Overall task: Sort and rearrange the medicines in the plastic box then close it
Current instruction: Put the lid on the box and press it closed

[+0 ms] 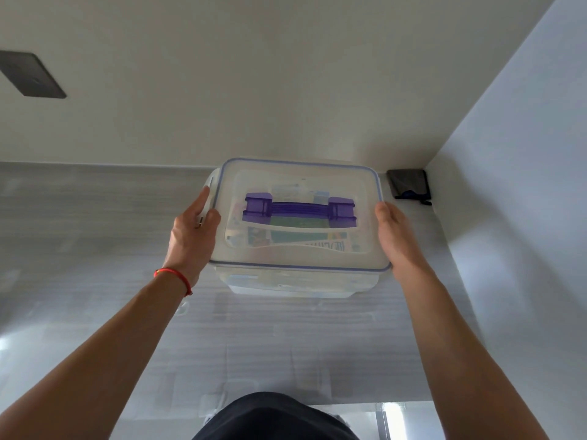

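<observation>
A clear plastic box [295, 281] with a blue-trimmed lid [298, 255] and a purple handle [298, 209] sits on the grey counter near the back wall. The lid is on the box. Medicine packets [295, 238] show dimly through the lid. My left hand [192, 231] grips the box's left side at the side clip, thumb on the lid's edge. My right hand [397, 236] presses flat against the box's right side. A red string bracelet [174, 276] circles my left wrist.
The grey counter [95, 281] runs left and toward me. A black object [409, 185] lies in the back right corner against the walls. A dark wall plate [30, 74] is mounted at the upper left. A wall rises close on the right.
</observation>
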